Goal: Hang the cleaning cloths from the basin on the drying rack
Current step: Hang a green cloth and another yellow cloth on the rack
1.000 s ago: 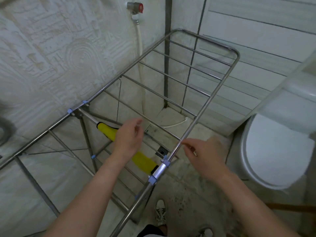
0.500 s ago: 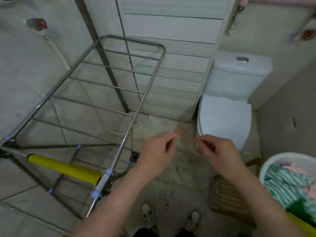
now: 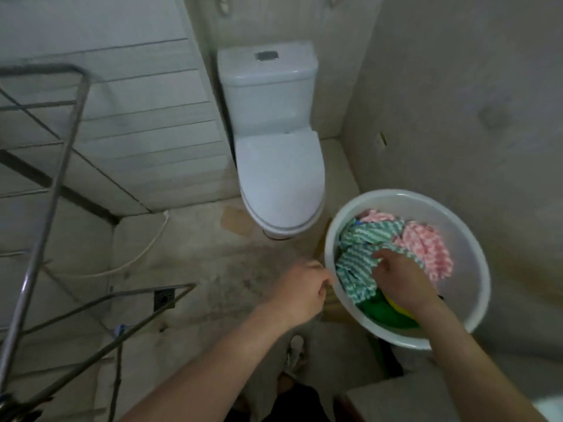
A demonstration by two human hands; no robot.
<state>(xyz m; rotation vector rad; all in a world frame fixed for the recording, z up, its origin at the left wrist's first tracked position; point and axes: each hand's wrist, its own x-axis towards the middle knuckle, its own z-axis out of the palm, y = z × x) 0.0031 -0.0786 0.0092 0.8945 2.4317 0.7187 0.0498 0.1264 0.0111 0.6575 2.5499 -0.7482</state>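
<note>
Though crumpled among others inside white basin (image 3: 405, 194), green-striped cloth (image 3: 355, 269) directly under right hand (image 3: 399, 278), fingers (image 3: 380, 258) curled into its folds, long run lying along near-left wall. Just outside rim, left hand (image 3: 300, 287), loosely curled, holding nothing. Well apart, leftward of both hands, drying rack (image 3: 38, 248).

Location type: domestic bathroom, also used for laundry.

Identifying features:
- A white toilet (image 3: 278, 178) with its lid closed stands at 12 o'clock. Its cistern (image 3: 268, 80), with a top flush button, is against the back wall.
- A tiled wall (image 3: 137, 95) is at 10 o'clock.
- The bare, stained floor (image 3: 213, 257) has a floor drain (image 3: 164, 298) at 8 o'clock, near a white hose (image 3: 146, 251).
- A metal drying rack (image 3: 54, 193) stands at 9 o'clock.
- A white basin (image 3: 405, 194) holding cleaning cloths (image 3: 426, 248) sits at 4 o'clock.
</note>
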